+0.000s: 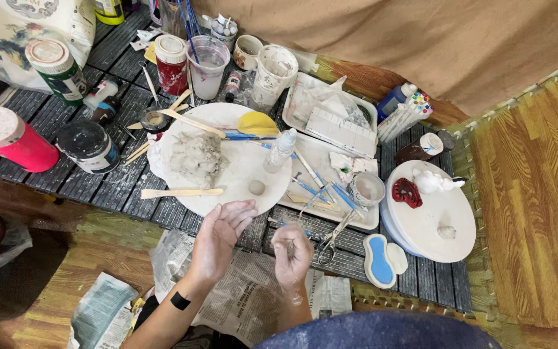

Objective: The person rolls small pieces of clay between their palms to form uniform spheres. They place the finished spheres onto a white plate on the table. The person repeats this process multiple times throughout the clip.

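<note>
Dark slatted matting covers a low work surface (117,187), with wood flooring to either side and a tan cloth hung behind. Positions below are given relative to the round white board (240,174) at centre.

Nearest the camera, newspaper (240,304) lies below the board. Above it the left hand (217,239) is held flat, palm up, fingers spread, gripping nothing; its fingertips reach the board's lower edge. The right hand (292,255), just right of the left and below the board's lower right edge, is closed around a small piece of clay (290,247) pinched at the fingertips. The piece is too small and too hidden to read a long axis or heading.

On the board's lower part rests a small clay ball (257,187), already rounded. Left of it sits a large rough clay lump (195,160), unshaped; by judgement most of the material remains unworked. A wooden stick (182,192) lies across the board's lower left edge, long axis left-right.

Right of the board, a white tray (330,168) holds blue-handled tools, and a second round board (431,210) carries a red piece and white figures.

Beyond the board stand a pink jar (11,139), paint pots and a clear cup of cloudy water (208,64).
</note>
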